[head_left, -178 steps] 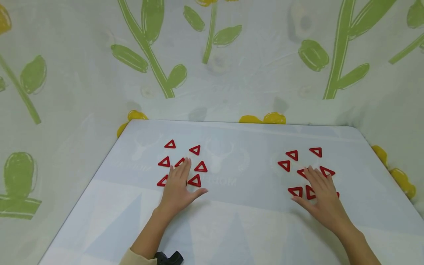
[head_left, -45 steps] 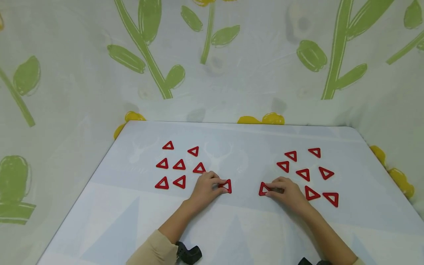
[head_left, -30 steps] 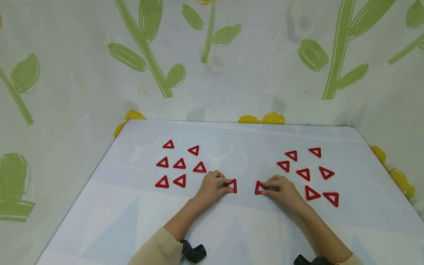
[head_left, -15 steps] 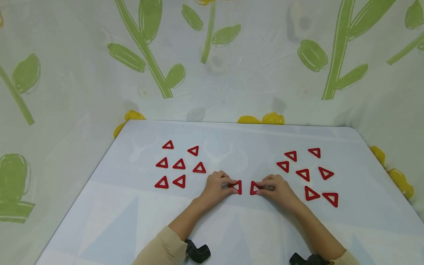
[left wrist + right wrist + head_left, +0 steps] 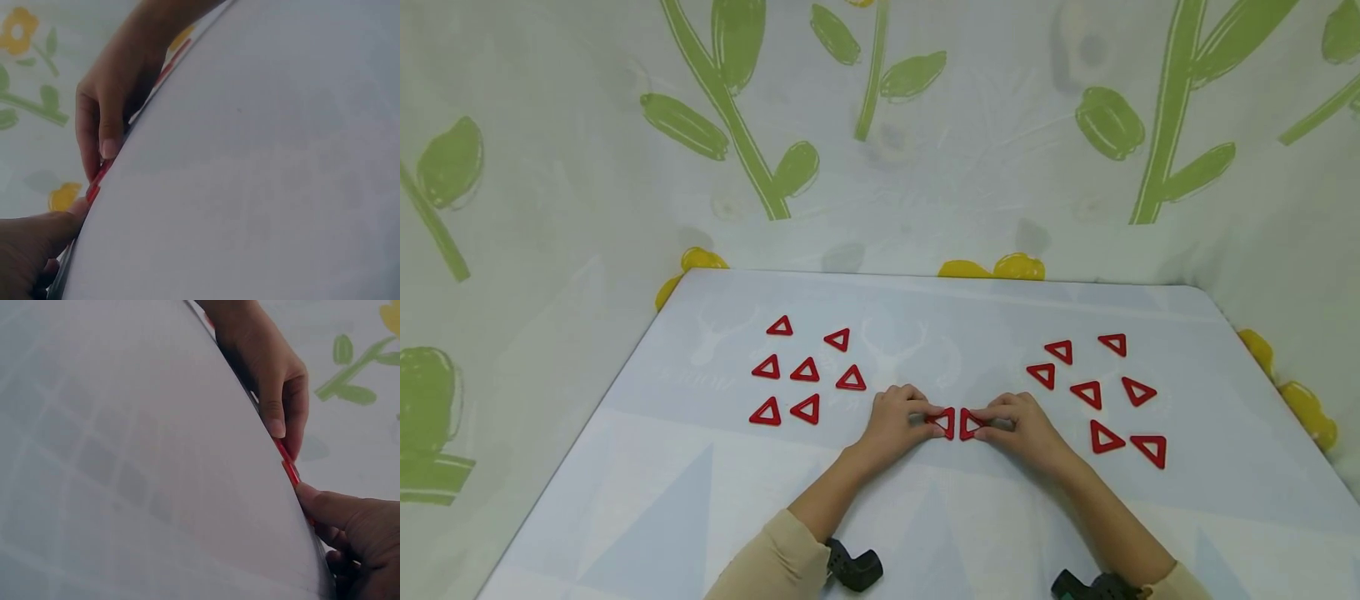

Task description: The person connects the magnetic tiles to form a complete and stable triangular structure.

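Two red open-centred triangles stand side by side at the middle of the table, flat edges facing each other with a narrow gap in the head view. My left hand (image 5: 895, 425) pinches the left red triangle (image 5: 951, 423) between thumb and fingers. From the other side my right hand (image 5: 1024, 429) pinches the right red triangle (image 5: 965, 424) the same way. Fingertips cover the outer corners of both pieces. The left wrist view shows the left hand (image 5: 37, 250) low at the edge and the right hand above it; the right wrist view has the right hand (image 5: 356, 531) nearest.
Several more red triangles lie loosely grouped on the left, one of them a triangle (image 5: 805, 370), and several on the right, such as a triangle (image 5: 1139, 392). The white table (image 5: 925, 517) backs onto a flower-print curtain (image 5: 970, 167).
Earlier both hands lay spread over the two groups. Since then each has taken a triangle to the middle, and over the last second the two triangles have slid closer together.
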Motion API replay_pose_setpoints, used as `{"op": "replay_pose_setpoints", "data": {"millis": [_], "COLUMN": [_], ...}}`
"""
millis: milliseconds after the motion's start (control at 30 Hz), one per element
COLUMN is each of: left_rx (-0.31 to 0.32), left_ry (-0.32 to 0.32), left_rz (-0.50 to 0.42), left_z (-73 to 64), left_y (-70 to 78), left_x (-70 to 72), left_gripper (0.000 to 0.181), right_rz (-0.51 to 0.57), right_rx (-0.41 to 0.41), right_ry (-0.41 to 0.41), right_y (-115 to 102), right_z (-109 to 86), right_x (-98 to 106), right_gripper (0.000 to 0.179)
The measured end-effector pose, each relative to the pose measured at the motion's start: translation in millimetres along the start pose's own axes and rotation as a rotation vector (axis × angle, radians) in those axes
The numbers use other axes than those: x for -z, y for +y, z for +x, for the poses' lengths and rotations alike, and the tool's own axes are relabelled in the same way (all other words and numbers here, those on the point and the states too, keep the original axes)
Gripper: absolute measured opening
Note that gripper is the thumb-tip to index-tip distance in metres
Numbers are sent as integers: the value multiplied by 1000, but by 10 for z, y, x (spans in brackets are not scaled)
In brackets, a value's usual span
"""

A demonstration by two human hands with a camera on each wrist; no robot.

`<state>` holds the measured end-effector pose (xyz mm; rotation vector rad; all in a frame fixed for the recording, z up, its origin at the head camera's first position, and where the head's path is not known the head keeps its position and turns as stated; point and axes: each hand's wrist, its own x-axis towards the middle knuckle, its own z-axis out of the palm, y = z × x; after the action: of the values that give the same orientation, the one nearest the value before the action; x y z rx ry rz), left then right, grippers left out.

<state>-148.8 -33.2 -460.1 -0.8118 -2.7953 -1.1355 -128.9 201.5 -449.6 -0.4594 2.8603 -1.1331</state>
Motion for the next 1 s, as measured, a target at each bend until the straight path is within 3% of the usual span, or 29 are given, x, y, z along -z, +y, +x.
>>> {"op": "replay_pose_setpoints", "data": {"millis": [567, 733, 867, 1000], "left_rx": [-55, -84, -66, -73], "left_ry": [96, 98, 88, 96], "left_rz": [84, 74, 64, 58], "left_z": [-20, -35, -47, -49], "left_y": [27, 10, -32, -71], "left_x": [-12, -28, -42, -58], "left_gripper": [30, 30, 30, 30], "right_rz": [-9, 18, 39, 33], "right_rx": [111, 49, -7, -8], "right_ry": [58, 59, 44, 53], "right_y": [2, 7, 4, 6], "right_z": [11, -18, -27, -20], "right_x": [-38, -32, -22, 13], "right_gripper": [30, 29, 31, 33]}}
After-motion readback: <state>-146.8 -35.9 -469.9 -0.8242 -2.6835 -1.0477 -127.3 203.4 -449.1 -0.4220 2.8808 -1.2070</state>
